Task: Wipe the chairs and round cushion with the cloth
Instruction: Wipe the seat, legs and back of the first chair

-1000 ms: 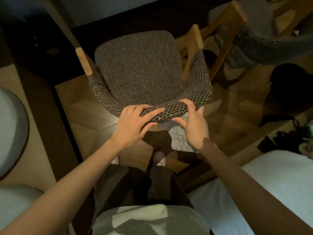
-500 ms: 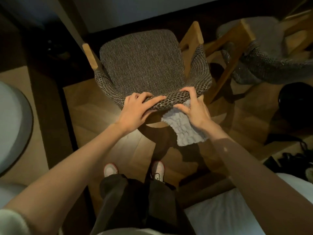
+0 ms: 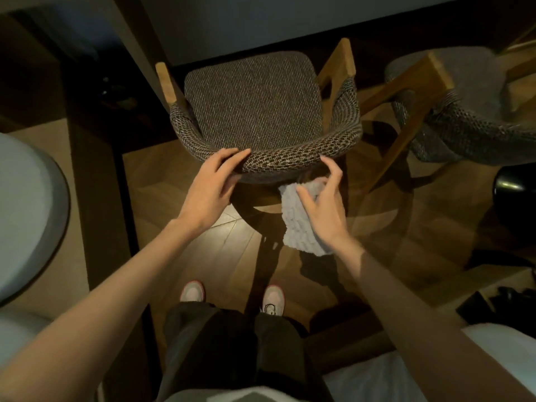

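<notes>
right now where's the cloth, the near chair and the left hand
cloth (image 3: 298, 227), head view, hanging lower part
near chair (image 3: 252, 105), head view, seat cushion
left hand (image 3: 208, 190), head view, back of the hand

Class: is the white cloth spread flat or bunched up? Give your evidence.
Bunched. The cloth hangs crumpled from the right hand, whose fingers pinch its top; none lies flat.
</notes>
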A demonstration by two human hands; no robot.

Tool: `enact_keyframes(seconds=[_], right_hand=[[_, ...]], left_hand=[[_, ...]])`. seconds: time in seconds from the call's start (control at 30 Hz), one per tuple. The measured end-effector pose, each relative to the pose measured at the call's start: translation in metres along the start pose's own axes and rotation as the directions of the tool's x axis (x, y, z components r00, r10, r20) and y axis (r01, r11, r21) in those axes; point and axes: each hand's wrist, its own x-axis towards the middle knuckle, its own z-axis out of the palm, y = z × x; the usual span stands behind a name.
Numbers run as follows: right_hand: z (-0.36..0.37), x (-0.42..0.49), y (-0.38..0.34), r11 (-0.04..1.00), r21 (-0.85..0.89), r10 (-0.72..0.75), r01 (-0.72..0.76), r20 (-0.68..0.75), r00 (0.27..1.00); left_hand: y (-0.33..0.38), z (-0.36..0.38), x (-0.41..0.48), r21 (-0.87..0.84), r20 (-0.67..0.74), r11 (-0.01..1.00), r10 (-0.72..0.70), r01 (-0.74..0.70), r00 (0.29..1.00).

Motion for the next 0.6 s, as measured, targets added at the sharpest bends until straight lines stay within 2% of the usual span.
enact_keyframes(seconds=[0.07,0.1,0.17,0.2,0.3,0.4,0.5,0.6], right_hand=[[0.012,-0.022,0.008,0.992,0.097,0.086,-0.081,-0.046,0.995],[0.017,-0.03,0.01,0.974,0.175,0.153,-0.147,-0.02,0.988],[0.028,-0.039,0.009,0.923,0.268,0.256,-0.277,0.111,0.96],[0.035,-0.041,0.007,0.915,0.254,0.275,-0.314,0.177,0.945],[0.061,-0.04,-0.011,0.91,0.249,0.253,-0.333,0.303,0.919],[0.092,-0.037,-0.035,0.87,0.306,0.276,-0.387,0.347,0.896],[0.125,-0.031,-0.054,0.833,0.35,0.307,-0.428,0.35,0.885],[0.16,-0.023,-0.061,0.872,0.304,0.292,-0.384,0.306,0.906]], left_hand=[[-0.004,-0.001,-0.022,-0.075,-0.084,0.996,-0.064,0.057,0.994],[-0.007,-0.002,-0.032,-0.101,-0.084,0.991,-0.092,0.084,0.992],[-0.016,-0.003,-0.047,-0.161,-0.001,0.978,-0.137,0.135,0.991],[-0.022,-0.003,-0.052,-0.193,0.067,0.969,-0.14,0.151,0.988],[-0.045,-0.008,-0.058,-0.248,0.284,0.957,-0.075,0.149,0.956],[-0.078,-0.018,-0.054,-0.218,0.445,0.968,-0.017,0.126,0.895],[-0.115,-0.03,-0.045,-0.225,0.469,0.971,0.034,0.082,0.883],[-0.147,-0.036,-0.036,-0.305,0.444,0.952,0.11,0.035,0.889]])
